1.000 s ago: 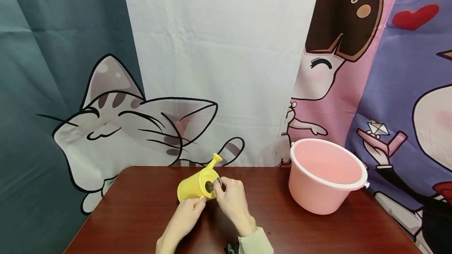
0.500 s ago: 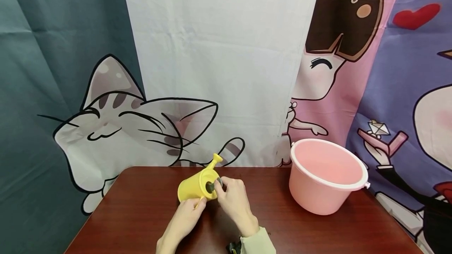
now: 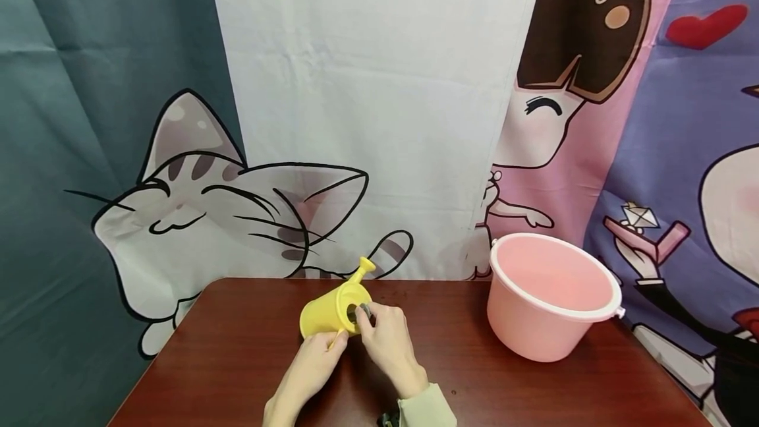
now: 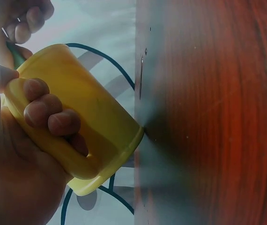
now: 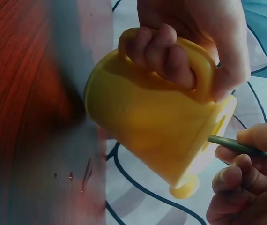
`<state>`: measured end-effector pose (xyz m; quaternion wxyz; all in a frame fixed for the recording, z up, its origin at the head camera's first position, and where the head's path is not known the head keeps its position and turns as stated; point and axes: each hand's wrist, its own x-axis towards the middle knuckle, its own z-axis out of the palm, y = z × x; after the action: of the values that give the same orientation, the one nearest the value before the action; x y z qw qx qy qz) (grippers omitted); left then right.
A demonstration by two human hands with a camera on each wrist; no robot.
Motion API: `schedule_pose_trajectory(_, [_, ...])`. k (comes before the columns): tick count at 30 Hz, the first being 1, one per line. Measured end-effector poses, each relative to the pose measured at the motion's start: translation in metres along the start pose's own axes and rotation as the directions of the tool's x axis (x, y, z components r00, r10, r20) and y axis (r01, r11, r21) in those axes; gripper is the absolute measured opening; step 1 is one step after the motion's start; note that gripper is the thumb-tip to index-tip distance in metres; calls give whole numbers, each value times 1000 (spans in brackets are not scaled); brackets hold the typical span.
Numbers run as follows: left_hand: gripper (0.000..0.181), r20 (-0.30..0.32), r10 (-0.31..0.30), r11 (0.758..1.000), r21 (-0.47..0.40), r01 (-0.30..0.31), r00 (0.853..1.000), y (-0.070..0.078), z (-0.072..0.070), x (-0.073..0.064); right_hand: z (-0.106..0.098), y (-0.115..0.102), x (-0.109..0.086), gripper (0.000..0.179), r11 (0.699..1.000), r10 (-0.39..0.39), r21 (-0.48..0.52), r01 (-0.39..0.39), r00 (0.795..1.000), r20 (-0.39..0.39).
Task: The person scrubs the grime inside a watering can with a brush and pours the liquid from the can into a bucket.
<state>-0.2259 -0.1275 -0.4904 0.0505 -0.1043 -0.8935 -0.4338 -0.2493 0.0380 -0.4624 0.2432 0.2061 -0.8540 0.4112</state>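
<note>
Yellow watering can (image 3: pixel 323 313): located just above the far part of the bench (image 3: pixel 237 381), between the two hands, left of the bucket and well apart from it. Body was tilted, base toward the left, mouth turned toward the right hand. Spout (image 3: pixel 358 273) pointed up and away from the person, its flared end uppermost. In the left wrist view one corner of the base appeared to meet the bench surface.

Left hand (image 3: pixel 314 361): fingers (image 4: pixel 40 112) curled through and clamped on the can's handle (image 4: pixel 54 152), on the side nearer the person; thumb lay by the upper end of the handle.

Right hand (image 3: pixel 388 341): held at the mouth of the can, thumb and fingers pinched together on a slender green rod (image 5: pixel 236 146). Rod ran from the grip to the opening; its inner end could not be made out. Pale green sleeve (image 3: pixel 427 407) covered the right forearm, with a dark object (image 3: pixel 388 419) partly visible beside it at the lower edge of the head view.

Surroundings: pink bucket (image 3: pixel 534 331) stood upright on the right part of the bench, white rim uppermost. Bench top was dark reddish brown wood. Behind it hung printed cloth (image 3: pixel 379 84): teal and white with a cat drawing at left, pink and purple with cartoon figures at right.
</note>
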Motion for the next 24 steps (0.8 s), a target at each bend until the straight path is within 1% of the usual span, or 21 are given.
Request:
schedule_pose_trajectory(5, [49, 3, 1, 1000, -4, -1, 1000, 0, 0, 0, -5, -5, 1, 42, 1000, -14, -12, 14, 999, -31])
schedule_pose_trajectory(9, [49, 12, -11, 1000, -6, 11, 1000, -1, 1, -1, -9, -8, 2, 42, 999, -34, -37, 32, 998, -45])
schedule_pose_trajectory(14, [49, -1, -6, 1000, -8, 6, 1000, -1, 1, -2, -16, -15, 3, 42, 997, -62, -54, 58, 996, -64])
schedule_pose_trajectory(19, [49, -4, 0, 1000, -9, 0, 1000, 0, 0, -2, -21, -18, 4, 43, 998, -46, -35, 44, 998, -51])
schedule_pose_trajectory(24, [49, -2, 3, 1000, -18, -4, 1000, 1, -1, -2, -17, -15, 4, 41, 1000, -25, -12, 24, 999, -47])
